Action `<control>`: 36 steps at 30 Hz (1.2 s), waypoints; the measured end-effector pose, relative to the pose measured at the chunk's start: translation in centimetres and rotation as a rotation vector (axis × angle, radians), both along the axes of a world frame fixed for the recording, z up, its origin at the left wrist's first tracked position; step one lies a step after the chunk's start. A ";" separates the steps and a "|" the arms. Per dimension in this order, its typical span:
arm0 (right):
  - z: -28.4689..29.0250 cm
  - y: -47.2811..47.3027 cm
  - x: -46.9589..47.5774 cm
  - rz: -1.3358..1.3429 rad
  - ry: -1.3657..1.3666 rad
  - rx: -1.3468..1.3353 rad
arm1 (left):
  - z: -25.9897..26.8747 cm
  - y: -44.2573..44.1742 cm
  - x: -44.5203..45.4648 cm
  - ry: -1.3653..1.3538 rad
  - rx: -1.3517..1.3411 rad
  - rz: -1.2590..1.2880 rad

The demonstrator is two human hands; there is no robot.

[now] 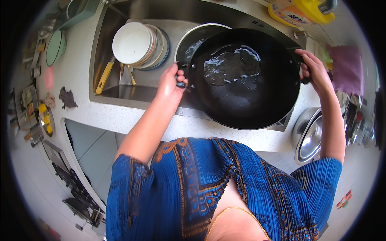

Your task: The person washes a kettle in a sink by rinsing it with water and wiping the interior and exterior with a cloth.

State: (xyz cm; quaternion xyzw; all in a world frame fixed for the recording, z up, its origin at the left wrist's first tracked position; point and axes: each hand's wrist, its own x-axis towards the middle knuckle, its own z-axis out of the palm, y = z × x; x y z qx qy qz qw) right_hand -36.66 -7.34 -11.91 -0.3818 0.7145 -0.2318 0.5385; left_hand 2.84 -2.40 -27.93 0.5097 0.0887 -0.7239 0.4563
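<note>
A large black wok (241, 102) is held over the right part of a stainless steel sink (169, 93), with a shallow pool of water inside it. My left hand (172, 79) grips the handle on its left side. Around the handle on the opposite side, my right hand (315, 70) is closed. Partly hidden behind the wok is a round vessel with a pale rim (187, 39), which also has water in it. Left of these, a stack of plates and bowls topped by a white bowl (131, 43) sits in the sink.
A yellow-handled utensil (105, 75) leans at the sink's left. Steel basins (310, 138) stand at the counter's right. A yellow detergent jug (301, 12) is behind the sink, and a purple cloth (346, 69) hangs at right. A dark rag (68, 98) and green bowl (55, 48) lie left.
</note>
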 end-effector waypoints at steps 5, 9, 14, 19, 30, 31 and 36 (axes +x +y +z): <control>5.9 1.9 3.8 0.042 0.061 -0.216 | -6.0 -1.9 -2.9 0.014 0.103 0.025; 9.8 3.3 7.3 0.165 0.199 -0.409 | -10.9 -3.3 -6.7 0.165 0.081 0.121; 11.9 4.8 11.0 0.193 0.368 -0.533 | -10.2 -4.5 -10.2 0.103 -0.016 -0.196; 12.1 4.4 8.3 0.146 0.496 -0.599 | -7.7 -5.6 -7.7 0.193 -0.203 -0.124; -3.5 3.8 1.7 -0.418 -0.375 -0.456 | 9.8 -9.4 2.2 -0.394 -0.623 -0.238; -5.2 3.6 2.2 -0.462 -0.399 -0.431 | 11.4 -9.5 2.5 -0.473 -0.649 -0.264; -13.9 4.1 6.3 -0.651 -0.591 -0.280 | 20.4 -9.3 1.3 -0.689 -0.906 -0.377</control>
